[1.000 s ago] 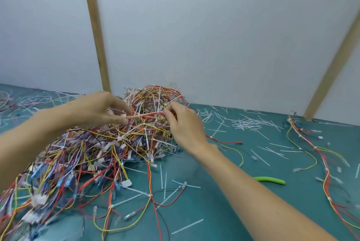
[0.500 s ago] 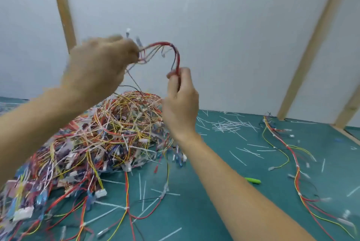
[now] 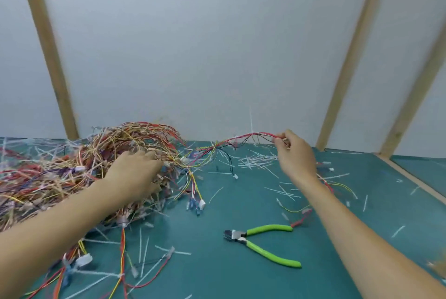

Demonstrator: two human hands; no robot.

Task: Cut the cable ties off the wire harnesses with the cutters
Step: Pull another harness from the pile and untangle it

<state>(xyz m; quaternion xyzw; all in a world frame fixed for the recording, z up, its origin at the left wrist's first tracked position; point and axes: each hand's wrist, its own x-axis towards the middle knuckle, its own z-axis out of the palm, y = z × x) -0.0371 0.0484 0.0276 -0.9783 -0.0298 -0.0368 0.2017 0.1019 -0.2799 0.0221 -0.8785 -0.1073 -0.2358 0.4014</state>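
A big tangled pile of wire harnesses (image 3: 60, 168) in red, yellow and white covers the left of the green mat. My left hand (image 3: 135, 173) lies on the pile's right side, fingers spread over the wires. My right hand (image 3: 293, 153) pinches the end of one red-and-black harness (image 3: 243, 139), stretched out to the right from the pile, with a white cable tie (image 3: 251, 124) sticking up from it. The green-handled cutters (image 3: 263, 243) lie on the mat below my right forearm, handles apart, touched by neither hand.
Cut white tie pieces (image 3: 255, 161) litter the green mat (image 3: 217, 214). Loose harnesses (image 3: 337, 185) lie to the right behind my right arm. A white wall with wooden battens (image 3: 347, 62) closes the back; a wooden strip (image 3: 410, 178) edges the mat on the right.
Both hands have come down from in front of the wall. My left hand has let go of the harness and dropped onto the pile; my right hand has pulled the harness out to the right.
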